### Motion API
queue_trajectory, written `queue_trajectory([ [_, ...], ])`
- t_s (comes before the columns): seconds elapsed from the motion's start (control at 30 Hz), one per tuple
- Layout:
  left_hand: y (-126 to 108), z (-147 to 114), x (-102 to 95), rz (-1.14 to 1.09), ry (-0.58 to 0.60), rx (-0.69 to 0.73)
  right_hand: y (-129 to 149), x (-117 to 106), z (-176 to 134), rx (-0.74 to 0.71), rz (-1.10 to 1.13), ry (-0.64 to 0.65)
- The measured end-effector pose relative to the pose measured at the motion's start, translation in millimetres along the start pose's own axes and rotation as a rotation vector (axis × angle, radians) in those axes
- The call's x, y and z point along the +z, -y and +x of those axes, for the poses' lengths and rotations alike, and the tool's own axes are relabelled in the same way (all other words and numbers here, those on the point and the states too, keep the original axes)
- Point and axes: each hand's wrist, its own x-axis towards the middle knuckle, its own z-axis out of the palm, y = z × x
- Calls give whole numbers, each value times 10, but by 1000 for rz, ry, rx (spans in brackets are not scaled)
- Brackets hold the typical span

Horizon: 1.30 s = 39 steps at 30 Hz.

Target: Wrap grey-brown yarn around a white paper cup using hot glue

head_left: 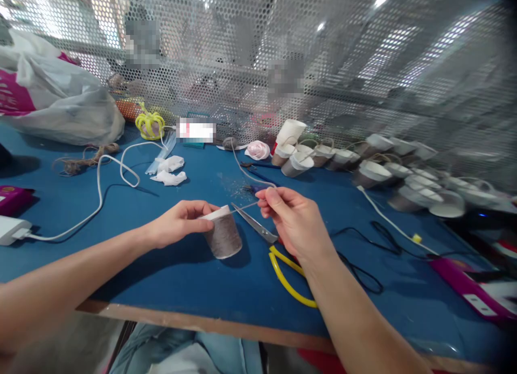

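My left hand point(188, 220) grips a paper cup point(224, 237) by its white rim, tilted above the blue table. Grey-brown yarn wraps the cup's side. A strand of the same yarn point(247, 206) runs taut from the cup to my right hand point(288, 215), which pinches it between thumb and fingers. From there the yarn leads back to a small ball point(230, 143) near the mesh wall. Scissors with yellow handles point(288, 280) lie under and beside my right hand, blades pointing toward the cup.
Several yarn-wrapped cups point(371, 174) with handles stand at the back right. A pink ribbon roll point(257, 149), crumpled white scraps point(169, 170) and a white cable point(99, 185) lie on the blue table point(161, 277). A plastic bag point(60, 94) sits back left; black cords point(363, 272) lie right.
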Motion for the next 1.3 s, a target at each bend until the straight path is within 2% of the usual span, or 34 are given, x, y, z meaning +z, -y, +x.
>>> queue_trajectory([
  [0.37,-12,-19,-34,-135,35,-3,-193,-65,29,73,-64,24],
  [0.83,-39,-75,-37,-217,122,51,-270,39,-31,140,-193,122],
  [1.13,-54,-78,-23,-225,184,84,-277,133,-97,126,-344,215],
  [1.3,-53,-88,-20,-208,190,95,-261,205,-138,131,-379,212],
])
